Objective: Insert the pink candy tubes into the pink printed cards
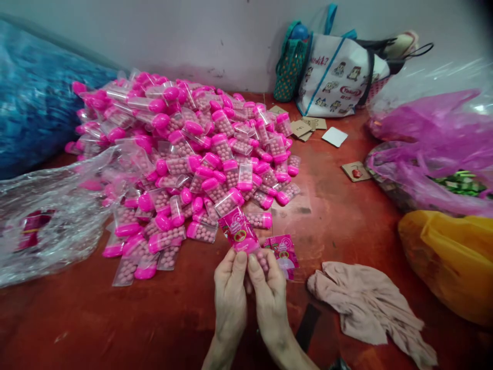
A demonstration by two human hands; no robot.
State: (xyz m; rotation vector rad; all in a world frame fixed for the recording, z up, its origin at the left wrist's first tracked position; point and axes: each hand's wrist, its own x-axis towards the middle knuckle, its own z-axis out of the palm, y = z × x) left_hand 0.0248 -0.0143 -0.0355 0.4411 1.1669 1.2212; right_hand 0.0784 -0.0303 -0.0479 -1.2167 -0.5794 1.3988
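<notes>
My left hand [230,297] and my right hand [269,298] meet at the fingertips near the front of a red table [327,216]. Together they pinch a small clear candy container with a pink cap and a pink printed label [239,232] on it. More pink labels [284,253] lie flat just right of my right hand. A big heap of pink-capped clear candy containers [192,154], filled with small pink balls, spreads behind and left of my hands.
A crumpled clear plastic bag [50,216] lies at left, a blue bag [34,97] behind it. A beige cloth [365,303] lies right of my hands. Pink plastic bags [431,149], a yellow bag [454,257], tote bags [335,77] and cardboard cards [308,126] sit at right.
</notes>
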